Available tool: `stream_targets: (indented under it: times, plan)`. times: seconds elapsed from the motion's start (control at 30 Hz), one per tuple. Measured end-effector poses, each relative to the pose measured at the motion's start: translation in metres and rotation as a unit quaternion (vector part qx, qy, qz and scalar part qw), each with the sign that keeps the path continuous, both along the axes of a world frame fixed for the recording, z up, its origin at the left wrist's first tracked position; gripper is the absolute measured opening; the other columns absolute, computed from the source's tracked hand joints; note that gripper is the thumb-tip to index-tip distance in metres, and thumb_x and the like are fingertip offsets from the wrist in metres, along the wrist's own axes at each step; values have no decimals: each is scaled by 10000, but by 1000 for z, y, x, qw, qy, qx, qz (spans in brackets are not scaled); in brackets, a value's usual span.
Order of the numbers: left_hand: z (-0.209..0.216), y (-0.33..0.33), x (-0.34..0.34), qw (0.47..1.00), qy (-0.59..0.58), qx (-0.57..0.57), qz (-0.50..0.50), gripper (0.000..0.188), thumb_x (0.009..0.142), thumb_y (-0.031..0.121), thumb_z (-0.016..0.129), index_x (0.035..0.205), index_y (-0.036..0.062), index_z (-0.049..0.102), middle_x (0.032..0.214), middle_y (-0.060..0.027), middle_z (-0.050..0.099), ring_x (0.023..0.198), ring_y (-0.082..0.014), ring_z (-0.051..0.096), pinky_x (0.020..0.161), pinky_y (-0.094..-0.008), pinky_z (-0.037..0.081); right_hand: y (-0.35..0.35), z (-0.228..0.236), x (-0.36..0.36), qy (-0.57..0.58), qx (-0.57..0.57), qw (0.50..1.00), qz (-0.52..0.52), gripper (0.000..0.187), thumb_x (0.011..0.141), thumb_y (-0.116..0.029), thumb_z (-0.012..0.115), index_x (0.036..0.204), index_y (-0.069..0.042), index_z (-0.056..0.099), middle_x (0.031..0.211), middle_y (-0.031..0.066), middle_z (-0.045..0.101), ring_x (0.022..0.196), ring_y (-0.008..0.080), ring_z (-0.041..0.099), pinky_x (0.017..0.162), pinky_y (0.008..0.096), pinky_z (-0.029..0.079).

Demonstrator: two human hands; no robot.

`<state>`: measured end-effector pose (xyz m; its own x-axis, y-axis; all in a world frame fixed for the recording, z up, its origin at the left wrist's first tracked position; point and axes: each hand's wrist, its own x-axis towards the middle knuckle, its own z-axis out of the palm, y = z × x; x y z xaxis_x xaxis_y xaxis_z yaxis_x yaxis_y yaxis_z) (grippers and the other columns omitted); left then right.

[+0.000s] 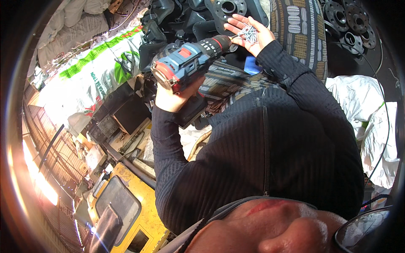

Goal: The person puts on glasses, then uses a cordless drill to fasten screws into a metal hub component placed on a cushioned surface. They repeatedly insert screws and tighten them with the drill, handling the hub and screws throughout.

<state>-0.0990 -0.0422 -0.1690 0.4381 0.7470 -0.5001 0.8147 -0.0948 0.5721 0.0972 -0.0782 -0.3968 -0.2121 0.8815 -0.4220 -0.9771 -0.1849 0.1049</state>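
Observation:
My left hand (175, 98) is closed round the grip of a blue-and-grey cordless drill (185, 59) with red trim. The drill points up and to the right, with its bit (234, 37) reaching the fingers of my right hand (260, 40). That hand lies palm up, its fingers stretched out and apart, and holds a heap of small silvery screws (249, 34). I cannot tell whether the bit touches a screw. Just below the palm is a small blue piece (252, 65) over patterned fabric.
Black shaped parts (162, 12) and a round metal flange (228, 7) lie beyond my hands. A patterned cushion (298, 38) stands at right, with more flanges (353, 21) and white bags (358, 95) past it. At left are a white-and-green sack (93, 67) and a yellow machine (145, 206).

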Motion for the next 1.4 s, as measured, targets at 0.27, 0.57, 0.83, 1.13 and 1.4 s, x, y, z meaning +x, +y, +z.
stream_targets:
  times: [0.27, 0.57, 0.83, 1.13, 1.4]
  plan:
    - [7, 0, 3, 986, -72, -66, 137, 207, 821, 5, 665, 1023, -7, 622, 854, -96, 673, 579, -113, 558, 501, -252, 442, -6, 13, 2, -130, 19, 982, 139, 420, 963, -372, 521, 1123, 11, 587, 930, 77, 638, 810, 168, 659, 708, 344, 602]
    - [-6, 7, -8, 995, -26, -29, 94, 343, 744, 112, 772, 1043, 30, 625, 921, -65, 654, 703, -162, 627, 626, -305, 508, -3, 13, 0, -92, 20, 992, 88, 247, 938, -246, 595, 1053, -30, 633, 882, 24, 614, 787, 115, 630, 719, 299, 589]
    - [-20, 12, -5, 1000, -20, 22, 5, 363, 752, 160, 762, 1073, 57, 629, 1000, -82, 650, 870, -231, 631, 762, -361, 493, -4, 10, 1, -83, -15, 993, 84, 223, 934, -245, 603, 1003, -35, 629, 854, 11, 606, 747, 101, 611, 742, 301, 579]
    - [-23, 27, 17, 965, 11, 116, -234, 676, 693, 190, 770, 1286, 47, 478, 1196, -103, 606, 1053, -225, 619, 911, -325, 485, 1, 4, -1, -82, -60, 991, 92, 210, 926, -254, 615, 977, -51, 632, 812, -9, 600, 713, 76, 597, 705, 292, 581]
    - [-41, 53, 35, 978, 36, 88, -187, 595, 686, 100, 723, 1238, 27, 514, 1114, -128, 649, 988, -237, 658, 850, -308, 513, 17, 7, -9, -112, -111, 987, 41, 291, 973, -304, 525, 1076, -59, 644, 864, -15, 595, 776, 97, 587, 705, 298, 577]
